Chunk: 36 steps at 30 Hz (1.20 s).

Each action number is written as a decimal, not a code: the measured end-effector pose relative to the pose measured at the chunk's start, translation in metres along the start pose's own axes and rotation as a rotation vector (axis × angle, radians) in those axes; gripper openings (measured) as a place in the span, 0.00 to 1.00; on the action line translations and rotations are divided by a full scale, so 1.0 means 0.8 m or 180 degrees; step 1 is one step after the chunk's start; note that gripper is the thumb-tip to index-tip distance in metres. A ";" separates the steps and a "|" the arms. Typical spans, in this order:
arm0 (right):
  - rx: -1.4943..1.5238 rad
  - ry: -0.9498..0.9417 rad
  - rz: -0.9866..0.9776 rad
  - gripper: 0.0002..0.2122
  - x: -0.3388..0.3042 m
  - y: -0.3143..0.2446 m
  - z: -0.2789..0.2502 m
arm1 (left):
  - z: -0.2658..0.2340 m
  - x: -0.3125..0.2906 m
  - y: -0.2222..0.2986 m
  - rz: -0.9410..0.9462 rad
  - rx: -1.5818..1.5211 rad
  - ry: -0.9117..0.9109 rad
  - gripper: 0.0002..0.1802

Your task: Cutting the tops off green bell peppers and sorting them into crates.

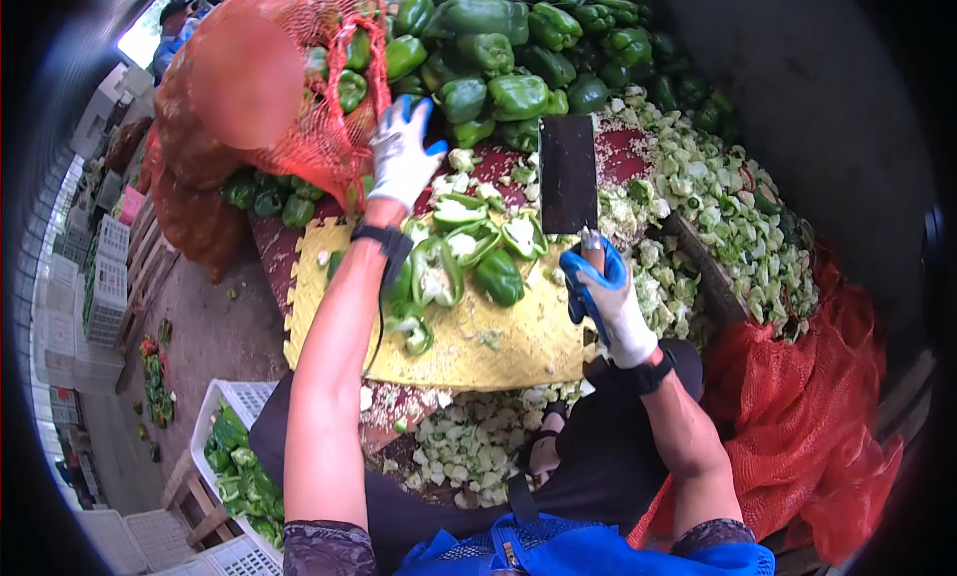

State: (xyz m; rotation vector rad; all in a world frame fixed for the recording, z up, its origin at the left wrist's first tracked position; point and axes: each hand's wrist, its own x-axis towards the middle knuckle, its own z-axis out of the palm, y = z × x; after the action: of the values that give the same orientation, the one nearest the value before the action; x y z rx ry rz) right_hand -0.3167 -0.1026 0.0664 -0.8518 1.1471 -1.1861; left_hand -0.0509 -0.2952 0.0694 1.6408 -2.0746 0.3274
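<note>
My right hand (610,297), in a white and blue glove, grips the wooden handle of a cleaver (568,172). The broad dark blade points away from me, over the far right edge of a yellow foam mat (488,357). My left hand (404,155), gloved alike, reaches beyond the mat with fingers spread, beside a red mesh bag (339,108) and below the heaped green bell peppers (488,53). Nothing shows in its grasp. Cut pepper halves (437,272) with pale insides lie on the mat between my arms, next to a rounder green piece (500,277).
Pepper cores (728,207) are heaped at the right behind a board (708,262); more cores (469,446) lie below the mat. Red netting (788,407) is bunched at my right. A white crate (244,392) of cut peppers stands at my left. A person (171,33) is far left.
</note>
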 end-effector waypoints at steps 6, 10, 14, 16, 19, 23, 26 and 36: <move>0.0083 -0.0178 0.0298 0.07 -0.007 -0.016 -0.014 | 0.106 0.114 0.023 0.0055 0.1149 -0.0566 0.51; 0.0133 -0.0067 0.0346 0.07 -0.008 -0.025 -0.021 | 0.116 0.119 0.037 -0.0269 0.0918 -0.0485 0.37; -0.0016 0.0100 0.0094 0.06 -0.002 -0.017 -0.026 | 0.070 0.076 -0.001 -0.0809 -0.0779 0.0448 0.41; 0.0111 0.0068 -0.0112 0.06 -0.001 -0.013 -0.015 | 0.044 0.017 -0.016 -0.1167 -0.3192 0.0650 0.31; -0.0244 0.0048 -0.0222 0.06 -0.004 -0.007 -0.014 | -0.028 -0.100 0.042 -0.1425 -0.4386 0.0520 0.28; -0.1751 0.0008 -0.1188 0.12 -0.012 0.017 0.002 | -0.038 -0.250 0.103 -0.1490 -0.4131 0.0633 0.36; -0.2509 -0.0509 -0.1753 0.12 -0.030 0.020 0.022 | -0.028 -0.320 0.110 -0.1310 -0.2806 0.0556 0.34; -0.3937 -0.1269 -0.1335 0.14 -0.117 0.018 0.020 | -0.052 -0.364 0.125 -0.1521 -0.1930 0.0415 0.36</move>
State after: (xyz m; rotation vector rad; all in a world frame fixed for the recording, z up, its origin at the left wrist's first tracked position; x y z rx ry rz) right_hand -0.2965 -0.0090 0.0772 -2.2290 1.3488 -0.4433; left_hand -0.0882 -0.0029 -0.0306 1.5968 -1.4214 -0.3189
